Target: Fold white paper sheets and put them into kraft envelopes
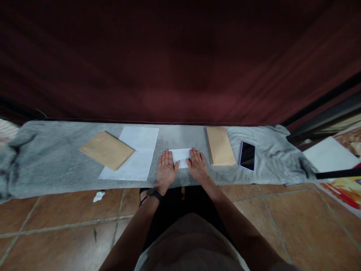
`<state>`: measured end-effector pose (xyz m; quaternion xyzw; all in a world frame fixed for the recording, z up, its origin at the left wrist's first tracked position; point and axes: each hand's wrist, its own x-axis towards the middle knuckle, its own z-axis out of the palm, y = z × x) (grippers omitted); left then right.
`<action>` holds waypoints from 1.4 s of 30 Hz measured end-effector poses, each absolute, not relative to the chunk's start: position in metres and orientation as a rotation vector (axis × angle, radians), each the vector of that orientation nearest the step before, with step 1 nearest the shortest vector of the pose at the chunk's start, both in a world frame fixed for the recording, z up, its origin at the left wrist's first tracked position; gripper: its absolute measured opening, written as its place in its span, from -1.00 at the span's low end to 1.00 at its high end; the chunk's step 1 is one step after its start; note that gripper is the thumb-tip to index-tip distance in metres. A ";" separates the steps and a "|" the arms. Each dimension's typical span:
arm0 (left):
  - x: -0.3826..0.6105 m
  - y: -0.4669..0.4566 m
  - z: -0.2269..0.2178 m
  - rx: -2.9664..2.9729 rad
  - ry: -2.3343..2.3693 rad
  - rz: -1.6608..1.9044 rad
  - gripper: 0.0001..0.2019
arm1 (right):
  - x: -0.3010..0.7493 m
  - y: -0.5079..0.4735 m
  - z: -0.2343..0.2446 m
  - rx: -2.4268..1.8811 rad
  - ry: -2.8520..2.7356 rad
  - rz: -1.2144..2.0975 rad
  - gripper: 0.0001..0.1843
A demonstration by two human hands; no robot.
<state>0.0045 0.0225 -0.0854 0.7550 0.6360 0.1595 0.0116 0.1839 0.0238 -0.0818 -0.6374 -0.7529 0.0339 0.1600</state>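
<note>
A small folded sheet of white paper point(181, 154) lies in front of me on the grey cloth. My left hand point(167, 167) rests flat over its left end, fingers stretched forward. Over the right end lies my right hand point(197, 165), also flat with the fingers extended. Both thumbs point inward across the paper, and its ends are hidden under the hands. To the right of my right hand is a stack of brown envelopes point(220, 146). Left of my left hand, larger white sheets point(141, 154) lie partly under more brown envelopes point(107, 150).
The grey cloth point(56, 158) covers a narrow bench before a dark red curtain point(180, 75). A phone point(247, 156) lies right of the envelope stack. A black rack point(318, 143) with papers stands at the right. A crumpled white scrap point(99, 196) is on the tiled floor point(64, 210).
</note>
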 end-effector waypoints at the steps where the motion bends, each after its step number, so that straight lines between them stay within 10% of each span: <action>1: 0.005 0.023 -0.086 2.358 1.985 0.508 -0.31 | 0.183 0.024 -0.080 -1.839 -2.133 0.106 -0.37; 42: 0.000 0.016 -0.085 2.273 2.058 0.517 -0.40 | 0.186 0.010 -0.093 -1.810 -2.112 0.023 -0.40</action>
